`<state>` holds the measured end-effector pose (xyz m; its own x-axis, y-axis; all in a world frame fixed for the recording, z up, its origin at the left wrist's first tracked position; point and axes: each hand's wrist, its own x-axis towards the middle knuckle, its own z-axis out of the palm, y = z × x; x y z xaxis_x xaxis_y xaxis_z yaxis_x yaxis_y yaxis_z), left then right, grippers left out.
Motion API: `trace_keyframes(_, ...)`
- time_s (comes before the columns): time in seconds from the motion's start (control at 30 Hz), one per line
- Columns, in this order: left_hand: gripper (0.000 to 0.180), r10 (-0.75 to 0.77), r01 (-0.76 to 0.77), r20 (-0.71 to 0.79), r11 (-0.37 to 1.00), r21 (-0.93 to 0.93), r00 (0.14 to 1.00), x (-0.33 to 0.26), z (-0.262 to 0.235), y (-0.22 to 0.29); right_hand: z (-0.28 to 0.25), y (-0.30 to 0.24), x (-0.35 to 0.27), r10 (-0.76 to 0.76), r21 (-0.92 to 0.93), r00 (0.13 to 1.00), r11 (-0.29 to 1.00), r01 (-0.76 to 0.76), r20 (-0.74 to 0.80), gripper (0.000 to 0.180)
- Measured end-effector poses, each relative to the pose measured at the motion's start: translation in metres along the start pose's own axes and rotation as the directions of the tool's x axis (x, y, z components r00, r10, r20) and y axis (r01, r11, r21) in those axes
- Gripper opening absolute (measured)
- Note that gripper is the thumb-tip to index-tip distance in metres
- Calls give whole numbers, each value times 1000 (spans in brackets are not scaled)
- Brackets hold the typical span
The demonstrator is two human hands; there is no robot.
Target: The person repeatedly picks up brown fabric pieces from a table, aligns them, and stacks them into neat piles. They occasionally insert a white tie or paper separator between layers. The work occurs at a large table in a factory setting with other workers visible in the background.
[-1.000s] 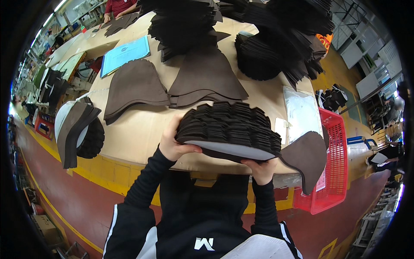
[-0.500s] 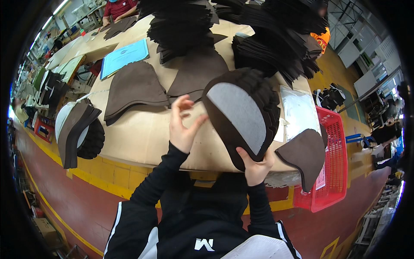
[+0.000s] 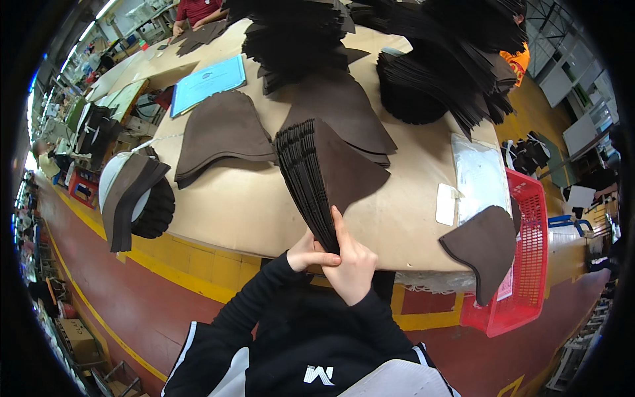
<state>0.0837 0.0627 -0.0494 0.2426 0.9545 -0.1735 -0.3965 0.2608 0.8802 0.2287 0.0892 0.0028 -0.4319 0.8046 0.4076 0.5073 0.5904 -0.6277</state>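
Note:
Both hands grip the lower, narrow end of a stack of dark brown cut panels [image 3: 306,175], which stands on edge over the table's near side. My left hand [image 3: 309,253] is closed round the stack's left and lower edge. On the other side, my right hand [image 3: 354,264] presses its fingers along the panels' flat face; its index finger points up. Behind the stack lie more curved brown panels [image 3: 344,109]. Another pile of brown panels [image 3: 223,129] rests to its left. The pale patch seen earlier on the stack is hidden.
Tall dark stacks [image 3: 294,49] stand at the back of the beige table [image 3: 231,218]. A blue folder [image 3: 208,86] lies far left. A bundle [image 3: 135,195] overhangs the left edge. Brown panels [image 3: 486,241] overhang the right edge by a red basket [image 3: 529,264]. Another person [image 3: 197,10] sits far left.
The stack has been turned from its broad, pale-patched face to its layered edge and moved left. My left hand, open and apart before, has closed on its lower end beside my right hand.

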Motion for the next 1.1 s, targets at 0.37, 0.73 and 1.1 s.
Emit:
trace_keyframes(0.37, 93, 41, -44, -122, 999, -22, 992, 3, -15, 26, -10, 16, 7, 183, 676, 924, 637, -371, 335, 59)
trace_keyframes(0.73, 115, 195, -165, -84, 947, 277, 977, 8, -10, 23, -43, 10, 73, 206, 791, 977, 607, -80, -59, 56)
trace_keyframes(1.1, 99, 234, -196, -122, 944, 264, 965, 3, -8, 18, -43, 20, 63, 239, 662, 938, 750, -14, -251, 27)
